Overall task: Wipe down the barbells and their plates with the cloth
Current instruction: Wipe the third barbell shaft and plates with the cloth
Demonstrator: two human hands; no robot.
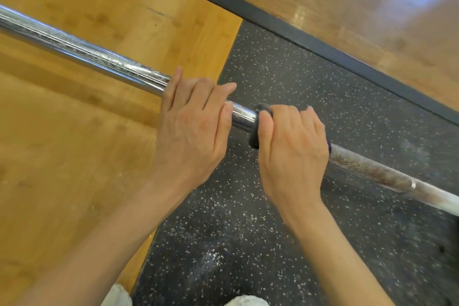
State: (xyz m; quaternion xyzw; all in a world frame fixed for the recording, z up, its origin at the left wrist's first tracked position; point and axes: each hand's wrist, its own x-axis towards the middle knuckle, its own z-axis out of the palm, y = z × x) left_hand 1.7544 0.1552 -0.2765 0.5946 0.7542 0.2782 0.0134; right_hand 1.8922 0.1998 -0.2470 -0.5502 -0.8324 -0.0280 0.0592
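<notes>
— Across the view from ten o'clock down to four o'clock, what is lying there?
— That long shiny chrome barbell bar (82,53) is running over the honey-coloured wooden floor (62,156) and on over the black speckled rubber mat (285,74).
— What is the left hand doing?
— Near the middle, the left hand (191,126) is lying over the smooth chrome sleeve, its fingers curling over the top and gripping it.
— And at three o'clock of it?
— The right hand (293,146) is sitting just beside, wrapping a small dark crumpled cloth (258,126) round the bar and squeezing it; only a bit of cloth is peeking out by the thumb.
— Farther right?
— The thinner knurled, dull part of the bar is heading toward four o'clock. A dark grey border strip (298,32) is crossing the floor from twelve o'clock to three o'clock.
</notes>
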